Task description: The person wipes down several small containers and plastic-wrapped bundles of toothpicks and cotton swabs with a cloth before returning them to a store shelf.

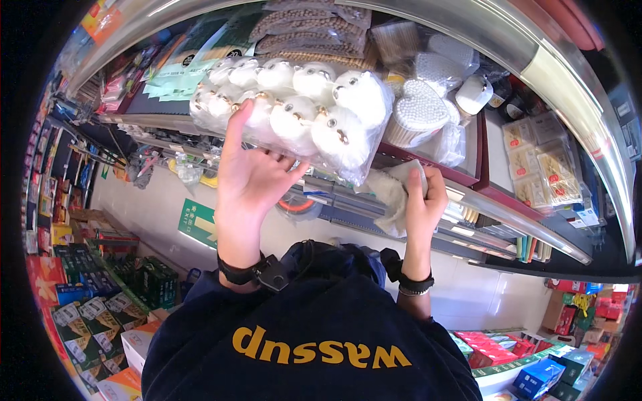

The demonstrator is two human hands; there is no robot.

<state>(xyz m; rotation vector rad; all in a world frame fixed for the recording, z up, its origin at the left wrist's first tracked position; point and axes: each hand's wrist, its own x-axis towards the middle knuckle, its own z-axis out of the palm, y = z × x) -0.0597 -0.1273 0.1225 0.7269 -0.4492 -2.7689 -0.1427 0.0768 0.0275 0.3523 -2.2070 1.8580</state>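
A clear plastic pack of several white round containers with animal faces [296,118] is tilted at the front of a store shelf. My left hand [253,175] grips its lower front edge, thumb over the front and fingers curled underneath. A crumpled greyish-white cloth [391,200] is pinched between the thumb and fingers of my right hand [426,195], just below the pack's right end. Close by on the right stands a heart-shaped tub of cotton swabs [421,115] in a dark red tray [464,175]. The underside of the pack is hidden.
Bags of small beige pieces [311,30] and green-printed packets [195,60] lie behind the pack. Small boxed packs [539,155] sit further right, under a curved upper shelf edge [562,80]. A green exit sign [198,223] marks the floor; stacked cartons [95,326] stand behind me.
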